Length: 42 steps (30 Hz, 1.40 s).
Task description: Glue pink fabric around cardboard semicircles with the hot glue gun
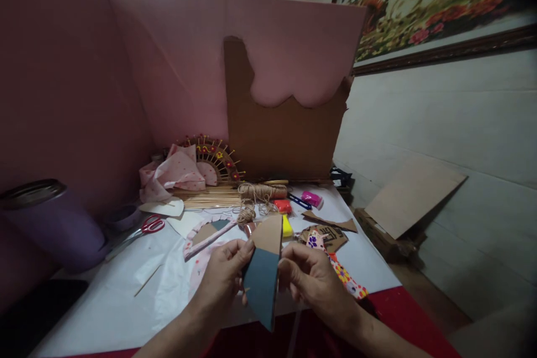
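Upright before me is a cut piece of cardboard [262,285], tan at the top and blue-green below, with a curved left side and a straight right edge. My left hand [226,274] pinches its curved side between thumb and fingers. At the straight edge, the closed fingers of my right hand [312,279] grip the same piece. Behind it lies a half-round cardboard shape [205,239] with pink spotted cloth folded over its rim. Patterned fabric scraps [342,274] and a printed cardboard scrap [333,239] lie beyond my right hand.
Red-handled scissors [151,225] and a thin stick [147,281] lie on the left. Farther back are jute twine [264,191], bamboo sticks [210,198], clay packets [312,199] and a decorated fan shape [220,155]. A purple tumbler [54,229] stands far left; brown cardboard [285,140] leans behind.
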Motion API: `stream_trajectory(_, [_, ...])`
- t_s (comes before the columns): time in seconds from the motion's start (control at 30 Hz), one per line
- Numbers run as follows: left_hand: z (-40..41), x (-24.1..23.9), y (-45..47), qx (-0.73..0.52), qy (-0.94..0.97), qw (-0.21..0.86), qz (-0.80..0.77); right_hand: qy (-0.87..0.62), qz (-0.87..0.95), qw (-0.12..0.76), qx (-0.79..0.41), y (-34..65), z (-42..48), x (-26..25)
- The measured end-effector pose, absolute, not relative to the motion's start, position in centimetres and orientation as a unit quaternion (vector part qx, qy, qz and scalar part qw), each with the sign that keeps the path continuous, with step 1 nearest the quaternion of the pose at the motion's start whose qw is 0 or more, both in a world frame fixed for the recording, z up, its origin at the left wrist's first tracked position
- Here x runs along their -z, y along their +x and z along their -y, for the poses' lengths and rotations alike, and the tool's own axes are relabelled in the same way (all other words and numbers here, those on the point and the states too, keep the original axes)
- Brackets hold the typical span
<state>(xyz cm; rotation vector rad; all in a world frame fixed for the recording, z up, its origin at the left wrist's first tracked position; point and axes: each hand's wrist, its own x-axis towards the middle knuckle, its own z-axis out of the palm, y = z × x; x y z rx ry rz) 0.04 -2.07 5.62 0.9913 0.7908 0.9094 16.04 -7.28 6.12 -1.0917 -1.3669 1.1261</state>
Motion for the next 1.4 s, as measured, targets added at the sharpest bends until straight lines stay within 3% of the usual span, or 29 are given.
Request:
stream_trajectory(0.3, [2.9, -5.9, 0.0, -0.445, 0.498, 0.648, -0.364, -0.438, 0.523, 0.543, -0.49, 16.5, 6.8, -6.0])
stream_trajectory(0.57, [0.1, -7.0, -2.3, -0.589, 0.474, 0.531, -0.384, -0.407, 0.367, 0.721, -0.423, 19.6, 5.7, -7.7])
stream_trajectory(0.83, [-2.4, -7.9, -4.6, -0.602, 0.5, 0.487, -0.387, -0.43, 0.355, 0.714, -0.424, 19.2, 5.7, -6.9])
stream_trajectory(1.17, [-2.3, -8.2, -6.1, -0.372, 0.67, 0.501, -0.401, -0.435, 0.394, 0.697, -0.411, 19.2, 5.7, -6.2])
stream_trajectory(1.4, [-2.5, -8.8, -6.6, -0.419, 0.613, 0.559, -0.37, -0.441, 0.409, 0.678, -0.423, 18.8, 5.7, -6.4])
